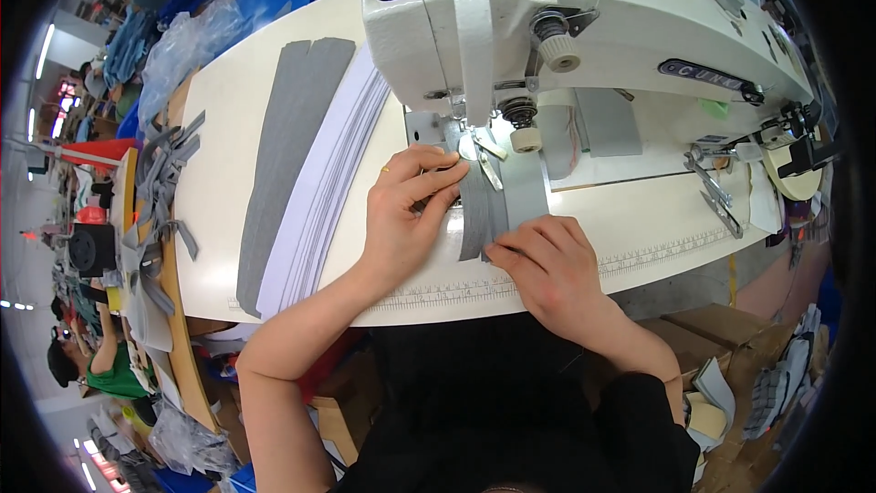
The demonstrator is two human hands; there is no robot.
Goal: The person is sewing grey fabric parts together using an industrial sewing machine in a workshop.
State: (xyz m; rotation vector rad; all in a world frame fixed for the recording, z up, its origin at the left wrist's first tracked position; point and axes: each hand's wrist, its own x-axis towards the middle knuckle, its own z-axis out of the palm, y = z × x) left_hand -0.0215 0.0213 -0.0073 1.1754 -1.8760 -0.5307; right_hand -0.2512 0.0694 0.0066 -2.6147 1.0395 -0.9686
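Plainly, one left hand [408,207] half-curled, grip unclear, one right hand [552,272] pinching grey cloth [475,222] — one sewing machine [611,41]

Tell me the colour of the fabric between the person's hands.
Grey: the fabric shows best in the head view.

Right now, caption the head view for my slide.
Bare left hand and bare right hand touch long grey fabric strips at a bulky white sewing machine.

White tube light [44,51] and cluttered wooden-edged side table [180,333].
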